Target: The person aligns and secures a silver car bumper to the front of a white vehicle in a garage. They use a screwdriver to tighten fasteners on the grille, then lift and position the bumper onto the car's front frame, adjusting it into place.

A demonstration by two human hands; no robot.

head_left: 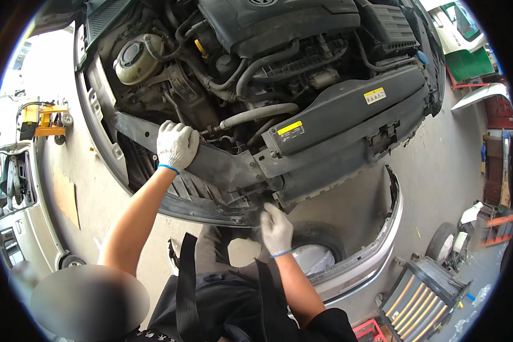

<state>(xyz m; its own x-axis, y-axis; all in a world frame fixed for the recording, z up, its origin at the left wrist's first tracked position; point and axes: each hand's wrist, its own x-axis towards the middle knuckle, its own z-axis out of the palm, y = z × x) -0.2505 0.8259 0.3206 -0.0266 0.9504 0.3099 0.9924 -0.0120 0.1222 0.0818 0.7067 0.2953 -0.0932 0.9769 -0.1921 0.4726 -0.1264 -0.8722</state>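
Note:
The car's front end lies before me with its bumper off and the engine bay exposed. My left hand (176, 145), in a white knit glove with a blue cuff, rests on the dark front crossmember (219, 167), its fingers curled over the upper edge. Lower and to the right, my right hand (276, 229), gloved alike, is closed beside the lower edge of the front end. Whatever its fingers hold is hidden. A black radiator cover (325, 126) with yellow labels is to the right of my hands. Beyond my left hand sits the coolant tank (132, 67).
A removed silver bumper (389, 245) lies on the floor to the right, with a tyre (337, 238) inside its curve. Farther right are a wheel (440, 242) and a black slatted part (419, 302). An orange wheeled jack (51, 126) and another vehicle (34, 233) stand left.

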